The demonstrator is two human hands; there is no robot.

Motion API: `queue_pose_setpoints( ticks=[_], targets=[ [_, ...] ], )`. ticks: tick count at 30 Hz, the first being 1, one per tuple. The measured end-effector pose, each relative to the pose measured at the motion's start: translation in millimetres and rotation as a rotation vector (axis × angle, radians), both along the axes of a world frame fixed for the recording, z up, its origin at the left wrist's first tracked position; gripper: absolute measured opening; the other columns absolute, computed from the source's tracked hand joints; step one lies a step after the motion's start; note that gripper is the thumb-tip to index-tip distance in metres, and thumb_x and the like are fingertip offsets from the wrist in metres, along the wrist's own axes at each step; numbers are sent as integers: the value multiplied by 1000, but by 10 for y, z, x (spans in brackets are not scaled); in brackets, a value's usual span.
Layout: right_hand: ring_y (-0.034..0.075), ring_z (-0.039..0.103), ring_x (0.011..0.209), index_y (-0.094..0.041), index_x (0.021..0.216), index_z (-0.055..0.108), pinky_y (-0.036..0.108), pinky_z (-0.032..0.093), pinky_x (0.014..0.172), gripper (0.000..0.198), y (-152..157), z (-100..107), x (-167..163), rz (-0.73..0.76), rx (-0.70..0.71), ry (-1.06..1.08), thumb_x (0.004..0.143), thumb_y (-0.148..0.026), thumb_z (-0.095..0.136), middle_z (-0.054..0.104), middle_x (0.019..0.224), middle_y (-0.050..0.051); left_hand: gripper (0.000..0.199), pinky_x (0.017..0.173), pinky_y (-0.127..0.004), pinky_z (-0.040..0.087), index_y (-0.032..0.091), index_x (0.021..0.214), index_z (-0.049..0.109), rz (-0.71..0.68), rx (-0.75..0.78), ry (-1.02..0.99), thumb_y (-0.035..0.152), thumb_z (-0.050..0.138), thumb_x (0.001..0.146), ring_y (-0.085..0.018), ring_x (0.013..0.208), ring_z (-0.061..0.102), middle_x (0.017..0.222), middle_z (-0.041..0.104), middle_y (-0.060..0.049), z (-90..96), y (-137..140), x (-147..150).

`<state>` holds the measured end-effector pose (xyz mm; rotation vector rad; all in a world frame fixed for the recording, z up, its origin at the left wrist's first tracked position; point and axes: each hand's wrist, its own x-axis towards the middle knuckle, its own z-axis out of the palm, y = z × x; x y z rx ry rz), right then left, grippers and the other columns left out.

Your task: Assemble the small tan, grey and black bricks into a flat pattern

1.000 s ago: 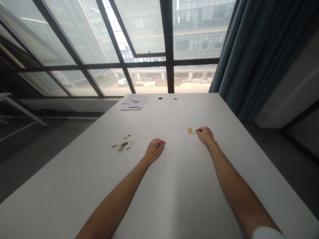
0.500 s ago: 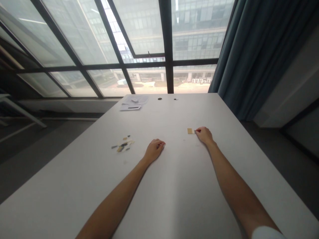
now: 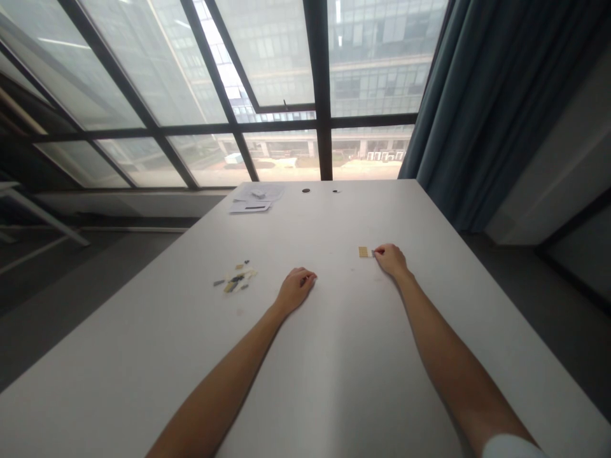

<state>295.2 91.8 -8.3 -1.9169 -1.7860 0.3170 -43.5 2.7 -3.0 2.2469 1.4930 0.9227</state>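
My right hand rests on the white table with its thumb and fingertips pinched on a small grey building-block piece, mostly hidden by the fingers. Just left of those fingertips lies a flat tan square plate, with a narrow whitish piece at its right edge. Near the table's middle, my left hand lies with its fingers curled in; whether anything is inside them cannot be made out. To its left is a loose pile of small tan, grey, black and cream pieces.
Papers lie at the table's far left corner. A dark round disc and a small dark object sit near the far edge. Beyond stand large windows, with a blue curtain at the right.
Hardly anything differs. Both hands stay in place, and the pieces lie where they were; the view has shifted very slightly.
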Motion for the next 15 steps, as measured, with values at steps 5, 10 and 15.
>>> queue_pose_setpoints(
  ticks=[5, 10, 15],
  targets=[
    [19, 69, 88, -22, 95, 80, 25, 47, 72, 22, -3, 5, -8, -11, -19, 14, 85, -28, 62, 77, 97, 7, 26, 80, -33, 45, 20, 90, 73, -7, -12, 18, 32, 51, 96, -20, 85, 58, 85, 68, -5, 15, -4, 6],
    [19, 69, 87, -19, 96, 80, 25, 47, 76, 22, 9, 18, 52, 43, -26, 60, 86, -25, 62, 78, 97, 8, 26, 81, -33, 44, 20, 91, 73, -11, -14, 18, 31, 51, 96, -20, 86, 58, 86, 68, -5, -10, 6, -8],
    [17, 69, 82, -16, 98, 79, 24, 47, 75, 22, 13, 28, 109, 117, -44, 101, 81, -22, 67, 78, 94, 9, 25, 81, -33, 44, 20, 91, 73, -14, -10, 13, 31, 51, 96, -20, 85, 57, 86, 68, -5, -28, 14, -10]
  ],
)
